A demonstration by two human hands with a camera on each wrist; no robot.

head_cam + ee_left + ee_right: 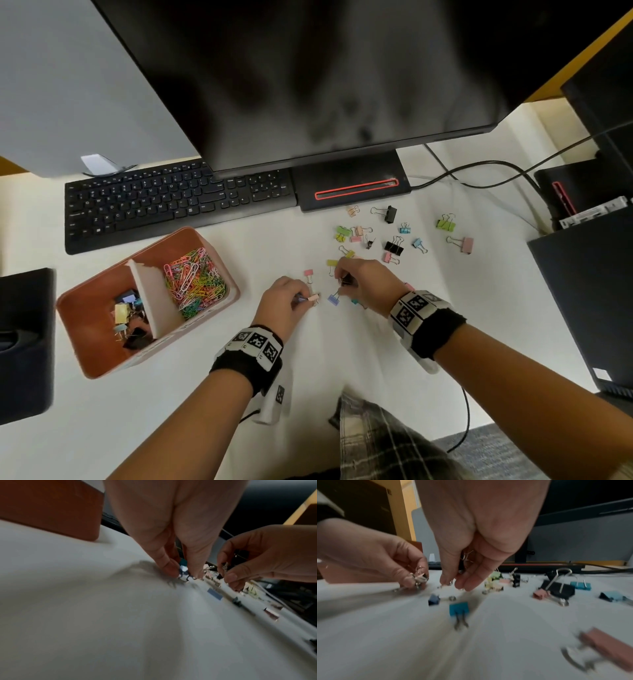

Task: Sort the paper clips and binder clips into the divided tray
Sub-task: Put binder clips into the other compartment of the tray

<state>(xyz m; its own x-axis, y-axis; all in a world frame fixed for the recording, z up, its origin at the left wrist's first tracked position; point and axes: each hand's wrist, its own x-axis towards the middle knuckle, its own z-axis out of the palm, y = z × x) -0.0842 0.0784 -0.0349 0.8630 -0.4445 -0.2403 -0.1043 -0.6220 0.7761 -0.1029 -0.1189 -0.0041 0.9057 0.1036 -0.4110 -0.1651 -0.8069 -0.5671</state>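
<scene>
From the head view, the tray [219, 270] sits at nine o'clock from the hands, its divider [154, 301] keeping the paper clips [195, 279] in the far compartment and a few binder clips [128, 317] in the near one. The loose clips [394, 246] lie scattered at one o'clock from the hands, below the monitor base [352, 186], so both hands work at the near edge of that scatter. The left hand [286, 301] curls its fingers around small clips, a peach one [313, 298] showing at its fingertips; the right hand [364, 284] pinches a dark clip, probably gathering several before one trip to the tray. A purple clip [333, 299] lies between the hands. In the left wrist view, the left hand [171, 534] nips a small blue-and-silver clip at the tabletop between thumb and finger, low enough to lift it cleanly, with the tray wall [51, 507] at eleven o'clock. In the right wrist view, the right hand [476, 540] holds wire-handled clips tucked in its curled fingers while its fingertips [464, 584] reach down to another; a teal clip [458, 608] waits at six o'clock.
</scene>
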